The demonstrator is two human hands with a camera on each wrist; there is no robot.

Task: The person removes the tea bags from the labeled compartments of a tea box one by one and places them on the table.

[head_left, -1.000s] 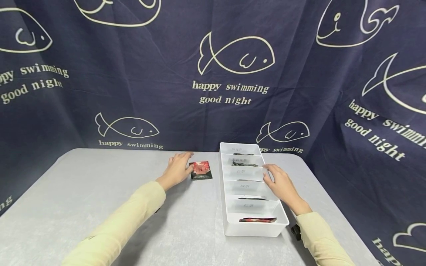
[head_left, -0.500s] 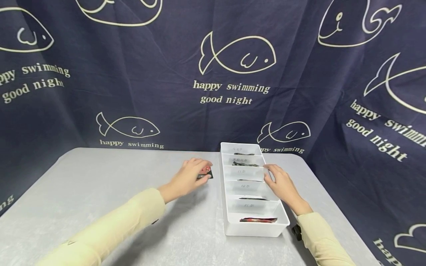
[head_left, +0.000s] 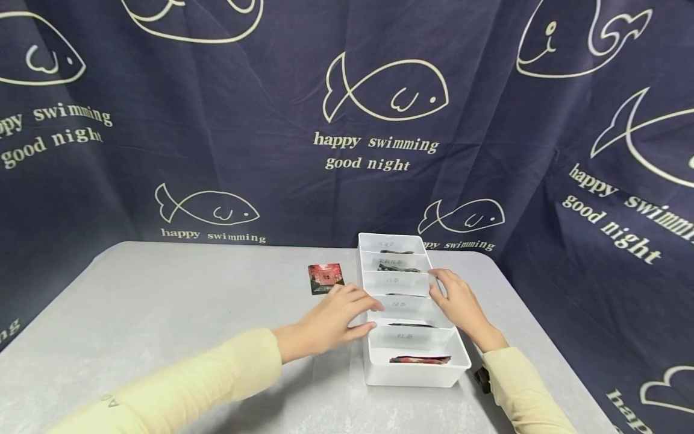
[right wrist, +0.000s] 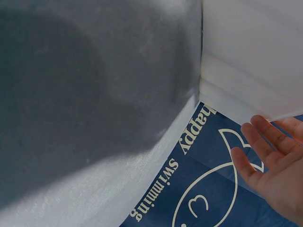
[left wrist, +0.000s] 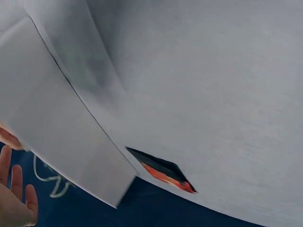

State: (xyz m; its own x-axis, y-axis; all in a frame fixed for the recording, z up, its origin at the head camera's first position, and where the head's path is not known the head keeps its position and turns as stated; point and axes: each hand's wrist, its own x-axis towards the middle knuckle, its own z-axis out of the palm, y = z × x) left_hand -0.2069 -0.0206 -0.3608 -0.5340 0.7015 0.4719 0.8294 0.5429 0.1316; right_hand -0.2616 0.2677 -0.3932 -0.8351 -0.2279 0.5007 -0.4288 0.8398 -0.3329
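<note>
A white divided box (head_left: 417,377) stands on the table, its compartments marked with handwritten labels. My left hand (head_left: 336,318) is at the box's near-left rim, fingers bent loosely over the edge with nothing in them. Just behind it a square red-and-black tea sachet (head_left: 325,276) lies flat on the table; the left hand overlaps its corner in the head view. The same sachet (left wrist: 165,171) shows beside the box's outer wall in the left wrist view. My right hand (head_left: 462,308) rests fingertips on the right rim, and its fingers (right wrist: 270,137) look extended in the right wrist view.
Inside the box, a red sachet (head_left: 420,359) lies in the front compartment, and dark sachets (head_left: 398,266) sit in others behind. The grey table (head_left: 162,313) backs onto a navy curtain (head_left: 271,120) with fish drawings, which also hangs at the right.
My left hand has moved from the sachet's far left, across it, then toward me and right to the box's rim. The sachet stays on the table. The right hand has not moved.
</note>
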